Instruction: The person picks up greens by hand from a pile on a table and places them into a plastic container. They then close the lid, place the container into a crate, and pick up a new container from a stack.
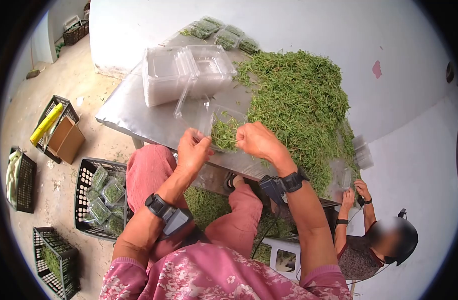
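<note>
An open clear plastic clamshell box point(222, 115) lies near the table's front edge with loose green stems point(224, 131) in it. My left hand point(193, 150) is at the box's left front corner, thumb and fingers pinched together; what they hold, if anything, is too small to make out. On the other side, my right hand point(259, 140) is closed, with thin green stems at its fingertips over the box. A large heap of cut greens point(299, 95) covers the table to the right. Behind the box stand stacked empty clamshells point(169, 72).
Filled boxes point(229, 37) sit at the metal table's point(124, 107) far end. Beside my left leg, a black crate point(101, 167) holds filled boxes. More crates point(56, 257) stand on the floor at left. A co-worker point(376, 247) handles a box at right.
</note>
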The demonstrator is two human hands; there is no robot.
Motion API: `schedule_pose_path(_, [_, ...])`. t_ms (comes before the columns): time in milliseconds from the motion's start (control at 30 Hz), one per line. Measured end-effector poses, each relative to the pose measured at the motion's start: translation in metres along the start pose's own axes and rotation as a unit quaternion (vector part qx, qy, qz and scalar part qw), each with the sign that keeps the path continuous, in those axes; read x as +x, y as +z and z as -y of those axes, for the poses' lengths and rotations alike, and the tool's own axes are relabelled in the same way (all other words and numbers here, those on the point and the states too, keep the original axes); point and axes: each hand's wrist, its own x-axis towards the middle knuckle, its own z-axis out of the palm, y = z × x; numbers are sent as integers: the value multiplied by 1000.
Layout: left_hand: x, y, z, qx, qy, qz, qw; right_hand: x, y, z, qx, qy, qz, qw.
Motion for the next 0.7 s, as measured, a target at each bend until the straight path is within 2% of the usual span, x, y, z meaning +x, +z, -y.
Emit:
schedule_pose_path(100, [0, 0, 0, 4, -6, 0, 1000, 4, 0, -6, -49, 13, -21, 998])
schedule_pose_path(200, [1, 0, 2, -7, -4, 3, 1000, 0, -21, -7, 33, 50, -45, 997])
schedule_pose_path(300, [0, 2, 0, -4, -9, 2, 1000, -7, -33, -6, 110, 60, -125, 984])
schedule_pose_path(333, [0, 2, 0, -2, -6, 1, 1000, -10, -41, 3, 129, 92, -110, 981])
schedule_pose_path(433, [0, 2, 0, 7, 1, -2, 1000, -4, -26, 5, 135, 88, -163, 973])
schedule_pose_path(533, [0, 1, 0, 16, 0, 1, 1000, 5, 1, 5, 196, 63, -147, 968])
schedule_pose_path(633, [-1, 1, -1, 14, 2, 0, 1000, 14, 16, -1, 267, 54, -91, 958])
schedule_pose_path(700, [-2, 2, -2, 8, 5, -2, 1000, 13, 15, 2, 235, 57, -116, 963])
